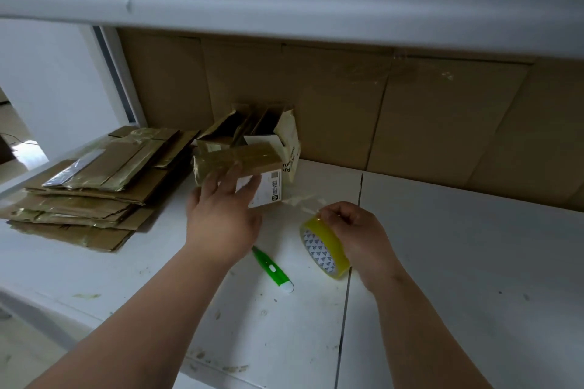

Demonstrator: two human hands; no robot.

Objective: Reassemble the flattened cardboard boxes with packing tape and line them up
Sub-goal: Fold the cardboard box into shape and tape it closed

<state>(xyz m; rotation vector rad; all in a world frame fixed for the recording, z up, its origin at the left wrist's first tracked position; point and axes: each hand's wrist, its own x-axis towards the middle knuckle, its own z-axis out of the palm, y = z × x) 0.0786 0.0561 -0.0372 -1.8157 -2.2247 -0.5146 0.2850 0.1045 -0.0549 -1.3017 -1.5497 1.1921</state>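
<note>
A person's two bare arms reached over a white table [442,262] marked with scuffs and tape scraps, seen from a head-worn camera looking down.

At the centre of the view, one small cardboard box [249,151] stood formed, its upper flaps open and angled up against a wall of brown cardboard sheets [347,104]. Whether its seams were already taped could not be told, though glossy old tape showed on its near flap. The left hand [221,211], at about seven o'clock from the box, had straight, spread fingers touching the box's near face and flap, pressing rather than gripping.

The right hand [354,230], at four o'clock from the box, curled its fingers around a yellow-tinted roll of packing tape [325,249] standing on edge on the table, the fingertips pinching at the top of the roll. A strip of clear tape seemed to run from the roll toward the box's base, but it was faint.

A green pen-shaped cutter [273,268] lay on the table between the forearms.

At nine o'clock from the box, a stack of flattened boxes [85,186] lay waiting, several deep. Judging from this, the task was early: one box in hand, none finished and lined up in view, most still flat.
</note>
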